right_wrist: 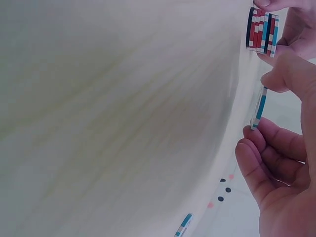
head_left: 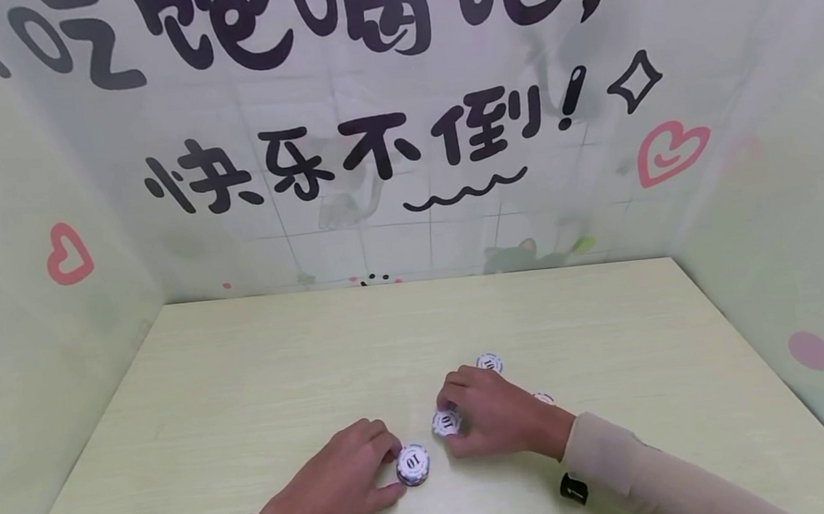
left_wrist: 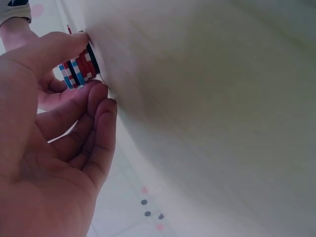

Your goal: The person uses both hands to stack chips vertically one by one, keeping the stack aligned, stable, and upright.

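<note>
A stack of poker chips (head_left: 413, 465), marked 10 on top, stands on the table near its front middle. My left hand (head_left: 339, 484) holds it from the side, thumb at one edge and fingertips at the other. Red, blue, white and black edges of the stacked chips (left_wrist: 79, 69) show in the left wrist view. Just right of the stack, my right hand (head_left: 494, 412) pinches a single white poker chip (head_left: 446, 422) by its rim. That chip's blue-and-white edge (right_wrist: 259, 108) lies between thumb and fingers in the right wrist view, raised off the table.
Beyond the right hand lies a loose chip (head_left: 490, 362), and another chip (head_left: 543, 398) is partly hidden behind the right wrist. The pale wooden table (head_left: 243, 375) meets printed white walls (head_left: 410, 240) at the back and both sides.
</note>
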Action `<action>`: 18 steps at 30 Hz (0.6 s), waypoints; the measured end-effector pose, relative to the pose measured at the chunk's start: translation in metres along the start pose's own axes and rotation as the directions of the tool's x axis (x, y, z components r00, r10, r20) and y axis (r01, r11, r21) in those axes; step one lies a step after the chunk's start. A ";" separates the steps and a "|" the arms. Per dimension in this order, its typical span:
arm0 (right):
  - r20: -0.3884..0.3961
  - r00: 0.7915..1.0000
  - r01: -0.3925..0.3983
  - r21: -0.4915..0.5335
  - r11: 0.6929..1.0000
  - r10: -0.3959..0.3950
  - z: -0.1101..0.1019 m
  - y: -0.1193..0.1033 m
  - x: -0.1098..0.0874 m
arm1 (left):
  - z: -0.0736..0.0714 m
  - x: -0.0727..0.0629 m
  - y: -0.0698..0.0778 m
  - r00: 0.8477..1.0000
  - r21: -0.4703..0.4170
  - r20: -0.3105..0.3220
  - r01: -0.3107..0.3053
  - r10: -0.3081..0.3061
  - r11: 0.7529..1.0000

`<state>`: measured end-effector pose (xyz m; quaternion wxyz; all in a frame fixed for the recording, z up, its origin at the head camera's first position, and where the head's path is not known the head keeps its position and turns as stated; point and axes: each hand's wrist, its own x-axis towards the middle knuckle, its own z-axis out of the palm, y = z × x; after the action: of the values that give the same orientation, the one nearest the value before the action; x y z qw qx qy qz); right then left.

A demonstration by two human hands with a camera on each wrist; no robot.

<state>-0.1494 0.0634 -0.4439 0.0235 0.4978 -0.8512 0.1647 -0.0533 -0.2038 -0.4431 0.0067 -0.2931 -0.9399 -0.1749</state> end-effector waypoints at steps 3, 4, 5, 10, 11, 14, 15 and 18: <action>-0.014 1.000 0.016 0.003 1.000 -0.016 -0.001 -0.002 0.000 | 0.000 0.000 0.000 1.000 -0.006 0.001 0.003 -0.003 1.000; -0.018 1.000 0.022 0.002 1.000 -0.022 -0.001 -0.003 0.000 | 0.000 0.000 0.000 1.000 -0.007 0.000 0.003 -0.003 1.000; -0.021 0.999 0.029 0.004 1.000 -0.029 -0.001 -0.004 0.000 | 0.000 0.000 0.000 1.000 -0.009 -0.001 0.003 -0.003 1.000; -0.020 0.998 0.065 0.013 0.998 -0.064 -0.002 -0.010 0.002 | 0.000 0.000 0.000 1.000 -0.009 -0.008 -0.005 0.005 1.000; -0.018 0.997 0.071 0.018 0.997 -0.070 -0.002 -0.012 0.002 | 0.000 0.000 0.000 1.000 -0.010 -0.010 -0.008 0.008 1.000; -0.015 0.996 0.091 0.024 0.996 -0.091 -0.001 -0.015 0.002 | 0.001 -0.001 0.000 1.000 -0.013 -0.020 -0.018 0.018 1.000; -0.015 0.995 0.100 0.026 0.995 -0.100 -0.001 -0.017 0.002 | 0.001 -0.001 0.000 1.000 -0.015 -0.022 -0.020 0.019 1.000; -0.021 0.991 0.130 0.033 0.991 -0.130 -0.001 -0.019 0.003 | 0.001 -0.001 0.000 0.999 -0.017 -0.027 -0.021 0.020 1.000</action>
<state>-0.1346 0.0525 -0.4369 0.0335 0.5509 -0.8138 0.1819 -0.0529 -0.2043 -0.4441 0.0188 -0.3003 -0.9352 -0.1867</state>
